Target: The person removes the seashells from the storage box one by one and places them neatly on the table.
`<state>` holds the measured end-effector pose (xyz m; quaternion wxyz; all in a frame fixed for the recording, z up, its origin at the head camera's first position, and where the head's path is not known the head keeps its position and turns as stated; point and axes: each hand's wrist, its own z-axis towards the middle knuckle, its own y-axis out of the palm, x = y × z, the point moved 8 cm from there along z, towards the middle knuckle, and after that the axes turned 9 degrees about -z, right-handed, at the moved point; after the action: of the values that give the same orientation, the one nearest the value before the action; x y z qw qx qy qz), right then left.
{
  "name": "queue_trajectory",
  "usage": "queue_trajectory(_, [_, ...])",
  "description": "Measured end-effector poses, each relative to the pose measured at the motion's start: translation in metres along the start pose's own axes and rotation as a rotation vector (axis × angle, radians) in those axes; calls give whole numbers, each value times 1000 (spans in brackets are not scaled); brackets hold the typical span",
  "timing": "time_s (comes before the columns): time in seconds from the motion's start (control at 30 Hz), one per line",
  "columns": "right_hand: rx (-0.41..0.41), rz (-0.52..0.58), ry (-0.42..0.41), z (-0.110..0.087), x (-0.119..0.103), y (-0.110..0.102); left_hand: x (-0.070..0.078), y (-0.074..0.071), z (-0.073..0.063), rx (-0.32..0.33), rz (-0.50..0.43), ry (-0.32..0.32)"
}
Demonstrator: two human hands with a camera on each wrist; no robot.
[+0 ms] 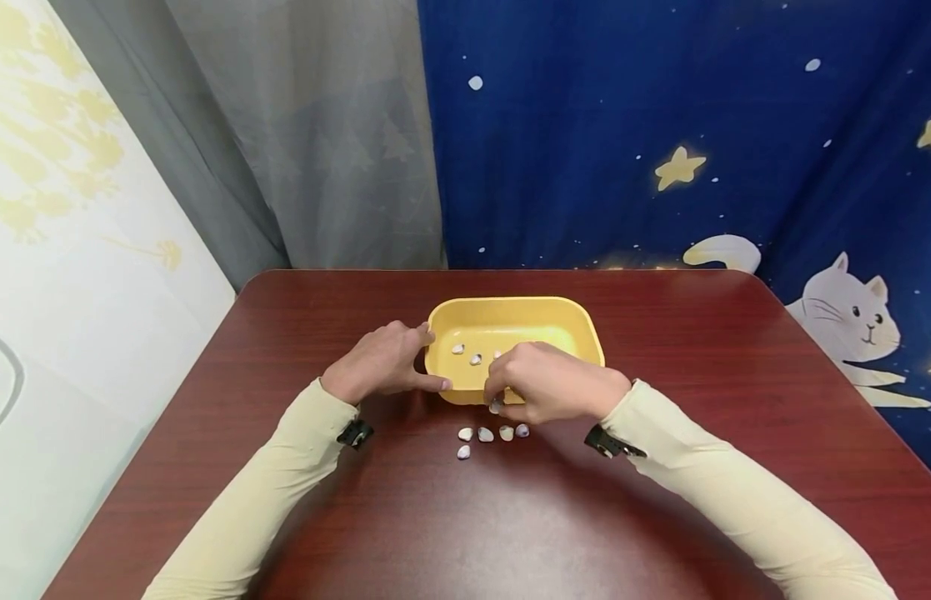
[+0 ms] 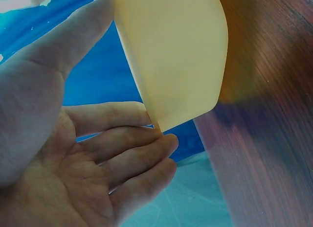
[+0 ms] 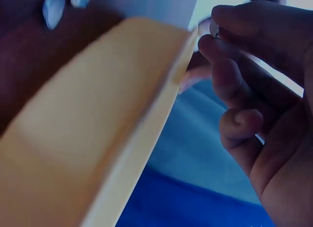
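A yellow basin (image 1: 510,305) stands on the table, with a few small whitish seashells (image 1: 476,359) inside. My left hand (image 1: 386,358) holds the basin's left end, thumb at the near corner and fingers along the rim. In the left wrist view, the fingertips touch the basin wall (image 2: 176,56). Over the near rim, my right hand (image 1: 543,383) pinches one small shell (image 1: 497,407) between thumb and fingertips; the right wrist view shows its pale edge (image 3: 214,29). Several more seashells (image 1: 485,434) lie on the table just in front of the basin. My right hand hides part of the basin's inside.
The dark red-brown table (image 1: 555,525) has rounded far corners. Behind it hang a grey curtain (image 1: 337,150) and a blue curtain (image 1: 555,150) with stars and a cat. A white patterned panel (image 1: 75,250) stands along the left side.
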<state>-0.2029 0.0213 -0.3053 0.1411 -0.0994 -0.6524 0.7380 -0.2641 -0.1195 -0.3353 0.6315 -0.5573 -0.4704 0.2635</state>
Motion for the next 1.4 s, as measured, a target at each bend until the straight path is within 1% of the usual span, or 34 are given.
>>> queue_trajectory(0.2, [5,-38,-28,-2,-17,9,1,-1,0,16,-1,13])
queue_trajectory(0.37, [-13,-84,-55,-2,-30,22,3,-2,-1,28,-4,29])
queue_trajectory(0.53, [-37,-105,-59,-1,-36,36,3,-1,-1,24,-2,23])
queue_trajectory(0.77, [-66,-105,-70,2,-39,51,1,1,0,22,-5,17])
queue_trajectory(0.97, [-67,-114,-73,2,-40,56,2,-1,0,24,-10,25])
queue_trajectory(1.13, [-62,-131,-70,2,-40,55,1,-1,2,16,-8,12])
queue_trajectory(1.33, [-67,-166,-72,3,-40,56,2,-2,1,23,-1,19])
queue_trajectory(1.4, [-65,-163,-72,3,-41,56,2,-2,1,21,-2,18])
